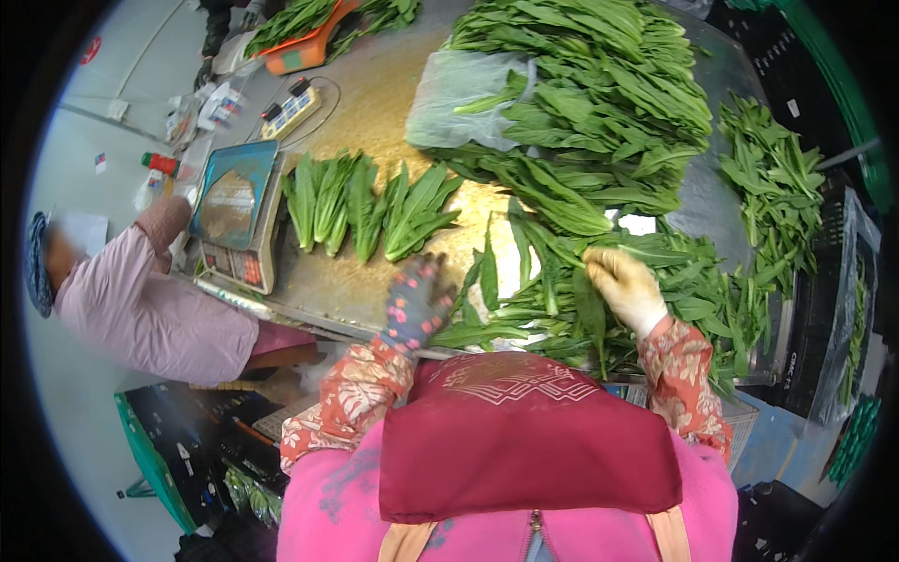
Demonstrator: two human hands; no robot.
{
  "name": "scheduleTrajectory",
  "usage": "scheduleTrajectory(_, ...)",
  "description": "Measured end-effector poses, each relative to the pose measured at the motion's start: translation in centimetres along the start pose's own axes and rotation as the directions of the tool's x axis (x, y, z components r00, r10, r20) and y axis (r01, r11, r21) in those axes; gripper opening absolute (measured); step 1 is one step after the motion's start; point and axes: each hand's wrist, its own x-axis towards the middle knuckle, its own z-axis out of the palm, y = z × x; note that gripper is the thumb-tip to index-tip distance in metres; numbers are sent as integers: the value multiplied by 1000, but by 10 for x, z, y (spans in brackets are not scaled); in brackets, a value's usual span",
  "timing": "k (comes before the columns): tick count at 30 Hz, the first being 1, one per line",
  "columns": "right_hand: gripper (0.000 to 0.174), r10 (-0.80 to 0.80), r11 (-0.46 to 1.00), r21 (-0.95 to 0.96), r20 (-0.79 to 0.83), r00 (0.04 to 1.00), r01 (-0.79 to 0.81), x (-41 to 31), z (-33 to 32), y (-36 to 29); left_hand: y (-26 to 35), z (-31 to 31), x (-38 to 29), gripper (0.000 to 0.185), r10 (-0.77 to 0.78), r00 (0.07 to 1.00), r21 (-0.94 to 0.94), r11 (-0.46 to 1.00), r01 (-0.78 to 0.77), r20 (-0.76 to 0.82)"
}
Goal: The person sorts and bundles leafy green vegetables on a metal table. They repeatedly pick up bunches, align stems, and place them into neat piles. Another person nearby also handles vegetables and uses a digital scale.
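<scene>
My left hand (416, 303), in a dark floral glove, is over the near edge of the metal table. Its fingers look slightly blurred and apart, and nothing shows in them. Just beyond it stands a row of trimmed leafy green bunches (362, 207). My right hand (624, 286), in a pale stained glove, has its fingertips closed on a green leaf (591, 309) that hangs down towards me. Loose leaves (692, 281) lie around and under this hand. A whole leafy head (562, 197) lies just beyond it, at the foot of the large heap of greens (597, 91).
A digital scale (235, 204) stands left of the bunches, with a power strip (291, 112) behind it. Clear plastic film (463, 98) lies against the heap. An orange basket (302, 49) holds more greens. Another person (161, 302) is at the left, and black crates (818, 295) stand right.
</scene>
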Motion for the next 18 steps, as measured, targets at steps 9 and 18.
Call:
scheduleTrajectory(9,51,101,671,-741,119,988,21,85,3,47,61,32,25,44,322,908,-295,925,-241,267)
scheduleTrajectory(18,47,-39,740,659,241,970,-135,36,-34,4,62,-11,33,54,38,956,-893,370,256,290)
